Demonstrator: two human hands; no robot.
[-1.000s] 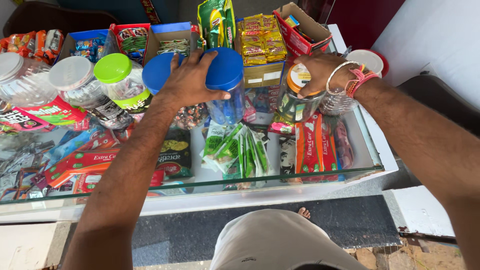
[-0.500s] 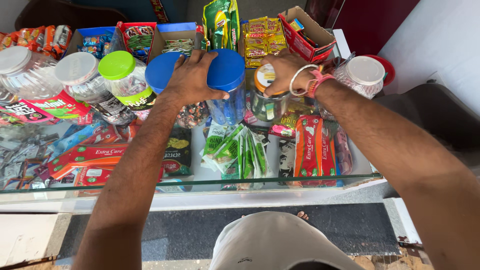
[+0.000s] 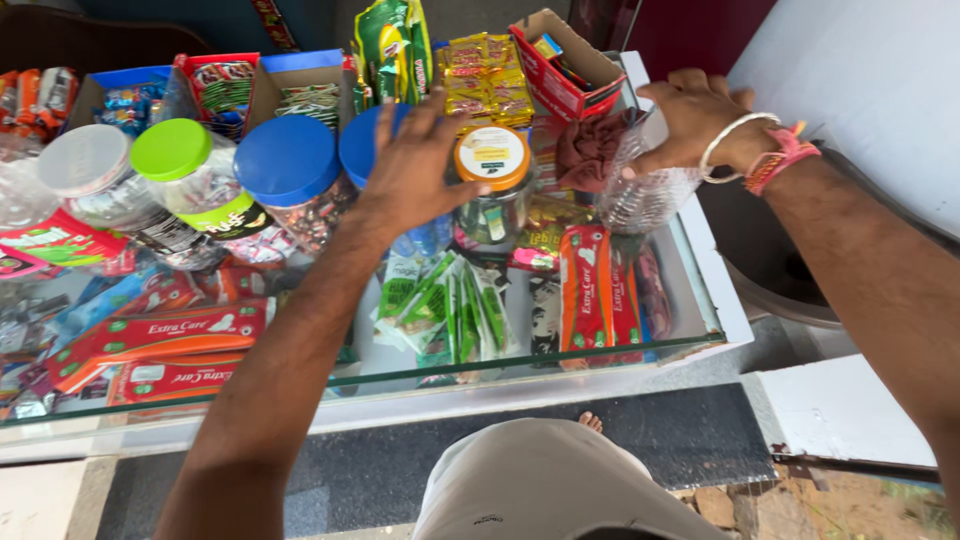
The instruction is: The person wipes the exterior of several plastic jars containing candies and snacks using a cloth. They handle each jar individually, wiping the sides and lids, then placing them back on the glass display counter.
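I stand at a glass shop counter (image 3: 690,255). My left hand (image 3: 415,165) hovers with fingers spread over a blue-lidded jar (image 3: 362,140), reaching toward a small jar with an orange-and-cream lid (image 3: 492,160). My right hand (image 3: 700,120), with a bangle and pink band at the wrist, grips the rim of a clear plastic jar (image 3: 645,190) that has no lid; a dark red cloth (image 3: 590,150) sits in it.
Other jars line the counter: a second blue-lidded one (image 3: 288,160), a green-lidded one (image 3: 172,150), a white-lidded one (image 3: 75,160). Boxes of sweets and snack packets (image 3: 485,75) stand behind. Red and green packets lie under the glass.
My left hand has lifted off the blue lid and opened. My right hand has moved right from the small jar to the clear lidless jar.
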